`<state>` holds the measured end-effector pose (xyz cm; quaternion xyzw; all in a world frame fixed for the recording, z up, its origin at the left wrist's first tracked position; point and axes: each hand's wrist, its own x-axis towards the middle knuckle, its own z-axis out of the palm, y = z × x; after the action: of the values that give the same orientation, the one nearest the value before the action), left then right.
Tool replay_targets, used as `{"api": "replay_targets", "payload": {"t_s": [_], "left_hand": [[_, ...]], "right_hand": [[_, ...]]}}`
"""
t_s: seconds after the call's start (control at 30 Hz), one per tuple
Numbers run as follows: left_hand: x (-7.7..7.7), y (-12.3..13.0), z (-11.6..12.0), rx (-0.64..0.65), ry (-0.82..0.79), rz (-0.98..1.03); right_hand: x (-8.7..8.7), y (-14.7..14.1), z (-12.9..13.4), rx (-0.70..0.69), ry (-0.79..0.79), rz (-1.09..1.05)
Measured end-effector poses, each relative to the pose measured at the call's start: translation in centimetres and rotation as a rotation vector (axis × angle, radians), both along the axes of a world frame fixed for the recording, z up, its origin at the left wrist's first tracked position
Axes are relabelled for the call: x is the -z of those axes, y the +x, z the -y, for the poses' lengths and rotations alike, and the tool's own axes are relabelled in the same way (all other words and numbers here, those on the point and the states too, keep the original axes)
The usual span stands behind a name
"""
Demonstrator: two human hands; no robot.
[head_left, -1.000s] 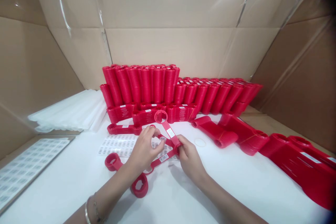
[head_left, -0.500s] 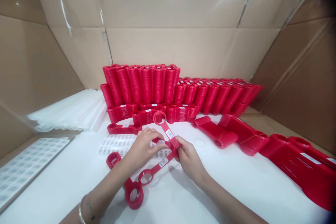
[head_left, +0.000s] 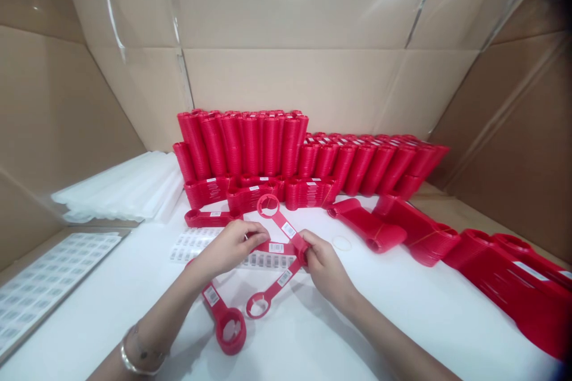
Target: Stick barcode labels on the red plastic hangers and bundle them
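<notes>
My right hand grips several red plastic ring wrenches together at one end, and they fan out to the left. One fanned wrench points up and away, another points down toward me. Between them lies the middle wrench, with a white barcode label on its handle. The fingers of my left hand are closed at this middle wrench's left end, which they hide. Below my left wrist a small stack of labelled red wrenches rests on the white table. A sheet of barcode labels lies behind my left hand.
Tall stacks of red wrenches stand along the back cardboard wall. Banded bundles lie to the right, near a loose rubber band. At left are white plastic bags and more label sheets.
My left hand has moved left and slightly down along the middle wrench, uncovering its label. The fanned wrenches have spread and shifted a little; my right hand keeps its grip.
</notes>
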<state>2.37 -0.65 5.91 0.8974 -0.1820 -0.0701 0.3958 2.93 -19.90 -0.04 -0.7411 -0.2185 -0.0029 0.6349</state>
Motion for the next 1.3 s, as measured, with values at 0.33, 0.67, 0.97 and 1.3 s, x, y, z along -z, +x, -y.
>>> {"api": "replay_targets", "payload": {"t_s": [0.33, 0.67, 0.97, 1.3], "left_hand": [[1.7, -0.7, 2.2, -0.071, 0.174, 0.069], [1.1, -0.8, 1.1, 0.061, -0.045, -0.262], [-0.6, -6.5, -0.9, -0.048, -0.032, 0.174], [1.2, -9.2, -0.7, -0.375, -0.669, 0.881]], "right_hand": [[-0.5, -0.4, 0.1, 0.029, -0.159, 0.139], [-0.8, 0.0, 0.4, 0.067, -0.076, 0.056], [-1.8, -0.8, -1.3, 0.119, 0.388, -0.507], [-4.4, -7.1, -5.5, -0.302, 0.067, -0.365]]}}
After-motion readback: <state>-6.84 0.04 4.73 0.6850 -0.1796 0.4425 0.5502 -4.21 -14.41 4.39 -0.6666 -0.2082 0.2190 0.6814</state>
